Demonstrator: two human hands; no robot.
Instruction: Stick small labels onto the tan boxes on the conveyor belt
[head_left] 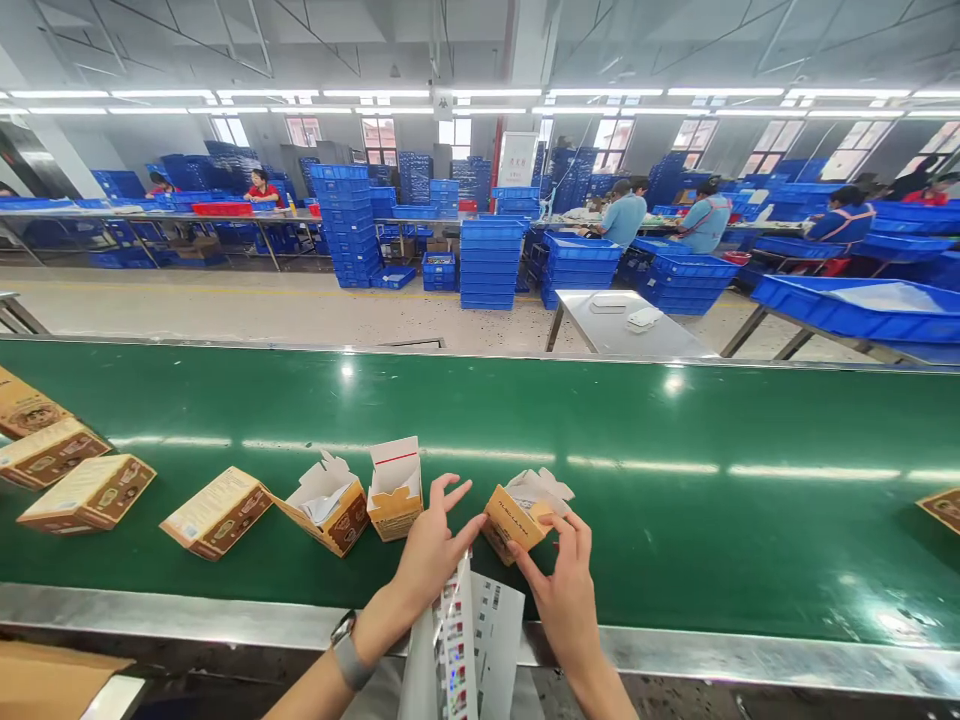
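Green conveyor belt (pixel 675 480) spans the whole frame, steel rail along its near edge. Beyond it at 12 o'clock: factory floor, stacks of blue crates (pixel 491 262), steel table (pixel 622 335) at 1 o'clock, seated workers at benches at 10 and 2 o'clock. On the belt at 9 o'clock, a row of closed tan cartons (pixel 88 492), next one (pixel 217 512) lying flat toward centre. Then two open-flap cartons: one tipped on its side (pixel 330 508), one upright (pixel 395 492), just left of the hands. Small open carton (pixel 517 515) sits on the belt at 6 o'clock, near the front edge, flaps up, tilted. Right hand (pixel 568 590) grips its lower right corner, thumb and fingers pinched on the card. Left hand (pixel 431 550), wristwatch on the wrist, touches the carton's left edge with thumb tip; other fingers spread apart, not closed on anything. Printed label sheets (pixel 469 640) hang below the hands at 6 o'clock, over the rail. One more carton (pixel 943 508) at 3 o'clock, cut off by the frame edge.
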